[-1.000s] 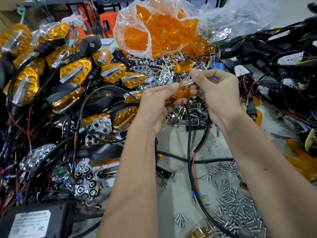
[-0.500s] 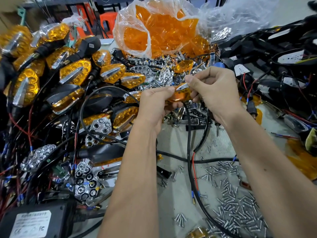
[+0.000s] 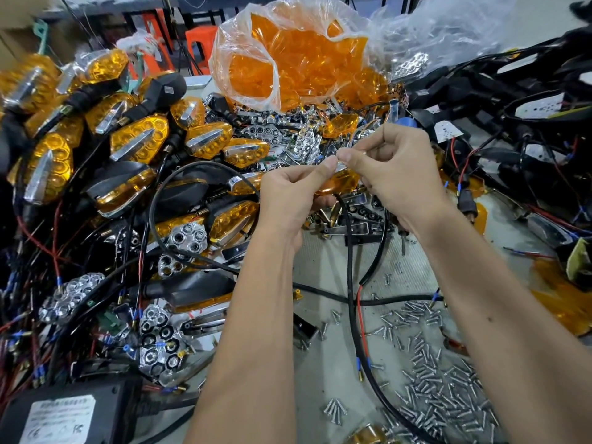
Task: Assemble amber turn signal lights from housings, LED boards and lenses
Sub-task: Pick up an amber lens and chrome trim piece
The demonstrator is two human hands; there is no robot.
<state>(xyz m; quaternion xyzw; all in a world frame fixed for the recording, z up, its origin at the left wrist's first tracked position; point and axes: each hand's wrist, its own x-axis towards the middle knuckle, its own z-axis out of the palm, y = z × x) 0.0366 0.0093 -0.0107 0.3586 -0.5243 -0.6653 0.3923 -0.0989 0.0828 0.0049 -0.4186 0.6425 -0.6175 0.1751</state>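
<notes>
Your left hand [image 3: 290, 193] and right hand [image 3: 392, 169] meet above the bench [image 3: 323, 373], both curled round one amber turn signal [image 3: 342, 184]. The left thumb and fingers grip its near end; the right thumb and forefinger pinch a small chrome part at its top edge, too hidden to name. A black cable [image 3: 350, 251] hangs from the signal's underside down to the bench, ending in a red lead [image 3: 361, 318] with a blue-sleeved terminal.

Behind the hands, a clear plastic bag [image 3: 243, 59] holds loose amber lenses [image 3: 298, 59]. To the left lies a heap of finished signals [image 3: 141, 139], amber-lensed with chrome strips and black stems; one stem carries a small white sticker, its print unreadable. Chrome honeycomb reflectors [image 3: 189, 240] lie scattered among tangled wires. Silver screws [image 3: 432, 373] are strewn across the bench at lower right. At the lower left corner sits a black power adapter [image 3: 64, 415]; its white label shows rows of small print too blurred to read, with the marks "CE" and "FC" legible along the bottom.
</notes>
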